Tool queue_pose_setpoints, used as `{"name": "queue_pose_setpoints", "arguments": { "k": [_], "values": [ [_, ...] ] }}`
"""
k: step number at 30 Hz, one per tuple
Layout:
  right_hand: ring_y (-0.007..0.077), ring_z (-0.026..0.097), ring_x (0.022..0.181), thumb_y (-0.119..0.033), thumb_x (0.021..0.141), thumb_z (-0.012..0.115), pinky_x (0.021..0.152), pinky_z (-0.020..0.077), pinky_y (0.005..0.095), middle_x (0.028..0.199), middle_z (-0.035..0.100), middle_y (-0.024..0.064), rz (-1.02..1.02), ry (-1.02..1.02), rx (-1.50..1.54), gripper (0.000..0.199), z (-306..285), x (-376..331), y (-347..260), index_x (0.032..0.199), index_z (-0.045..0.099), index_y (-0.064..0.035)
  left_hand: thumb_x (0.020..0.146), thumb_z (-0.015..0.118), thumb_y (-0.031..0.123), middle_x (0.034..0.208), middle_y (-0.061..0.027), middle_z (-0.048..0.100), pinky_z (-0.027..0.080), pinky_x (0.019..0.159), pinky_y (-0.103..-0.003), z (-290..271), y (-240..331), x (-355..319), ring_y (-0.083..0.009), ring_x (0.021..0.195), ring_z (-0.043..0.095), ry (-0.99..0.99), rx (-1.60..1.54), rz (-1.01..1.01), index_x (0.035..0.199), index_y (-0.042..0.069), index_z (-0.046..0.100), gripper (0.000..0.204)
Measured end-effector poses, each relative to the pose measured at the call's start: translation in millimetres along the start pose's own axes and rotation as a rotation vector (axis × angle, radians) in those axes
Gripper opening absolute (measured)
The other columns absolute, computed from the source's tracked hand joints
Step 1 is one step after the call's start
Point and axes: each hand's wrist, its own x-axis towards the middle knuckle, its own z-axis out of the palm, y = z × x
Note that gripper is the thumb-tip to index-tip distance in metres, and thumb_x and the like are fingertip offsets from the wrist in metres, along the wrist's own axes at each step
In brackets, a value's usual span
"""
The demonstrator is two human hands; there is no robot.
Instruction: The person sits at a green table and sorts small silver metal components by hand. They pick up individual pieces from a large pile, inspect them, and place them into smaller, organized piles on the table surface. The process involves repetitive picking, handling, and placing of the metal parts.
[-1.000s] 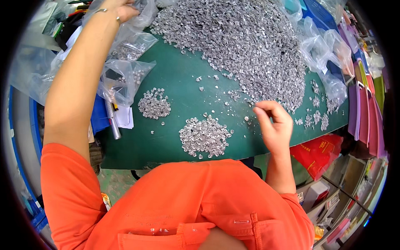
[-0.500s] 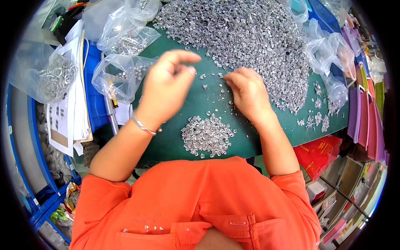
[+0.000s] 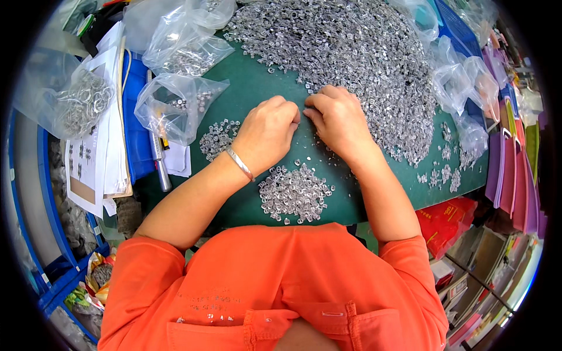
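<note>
Two hands, left (image 3: 264,133) and right (image 3: 339,121), sit close together in the head view, just off the near-left edge of a big heap (image 3: 345,52) of small clear pieces, which the top edge cuts off; their fingers curl inward, tips hidden, so I cannot tell whether they pinch anything. Nearer the wearer than the heap, a loose pile (image 3: 294,194) lies on the green counter (image 3: 257,82); left of the heap, a smaller pile (image 3: 215,139) is partly hidden by the left hand.

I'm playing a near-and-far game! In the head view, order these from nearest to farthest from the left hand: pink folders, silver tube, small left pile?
From the left hand:
1. Small left pile, just left.
2. Silver tube, farther left.
3. Pink folders, way over right.
</note>
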Motion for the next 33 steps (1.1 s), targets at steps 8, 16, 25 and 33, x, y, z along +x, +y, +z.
{"name": "queue_pose_setpoints", "arguments": {
  "k": [8,16,25,33],
  "values": [
    [0.0254,0.063,0.076,-0.005,0.08,0.067,0.069,0.049,0.0353,0.08,0.065,0.0084,0.219,0.013,0.275,0.004,-10,-5,-5,0.083,0.066,-0.0025,0.076,0.068,-0.004,0.087,-0.0135,0.058,0.051,0.069,-0.037,-8,1,-11,-0.0296,0.079,0.062,-0.016,-0.034,-0.06,0.096,0.001,0.061,0.021],
    [0.0108,0.064,0.07,0.001,0.079,0.066,0.061,0.0515,0.0237,0.076,0.067,0.0052,0.685,-0.259,0.896,0.013,-48,-10,14,0.091,0.068,0.0036,0.076,0.065,-0.006,0.098,-0.0169,0.057,0.051,0.077,-0.037,-7,6,4,-0.0337,0.087,0.061,0.016,-0.131,-0.05,0.099,-0.002,0.061,0.024],
    [0.0223,0.068,0.079,-0.004,0.084,0.064,0.072,0.0573,0.0356,0.092,0.07,0.0144,0.627,-0.028,0.936,0.022,-125,99,78,0.104,0.066,0.0053,0.072,0.054,-0.009,0.086,-0.0178,0.052,0.048,0.077,-0.045,13,-4,12,-0.039,0.085,0.055,0.055,-0.028,0.063,0.076,0.0,0.053,0.01],
    [0.0206,0.066,0.084,-0.005,0.091,0.058,0.076,0.0549,0.0304,0.093,0.068,0.013,0.365,0.41,1.013,0.022,-138,131,97,0.107,0.061,0.01,0.075,0.063,-0.008,0.088,-0.0151,0.057,0.05,0.071,-0.039,6,-11,3,-0.0336,0.081,0.06,0.086,-0.1,0.004,0.091,0.001,0.059,0.019]
  ]
}}
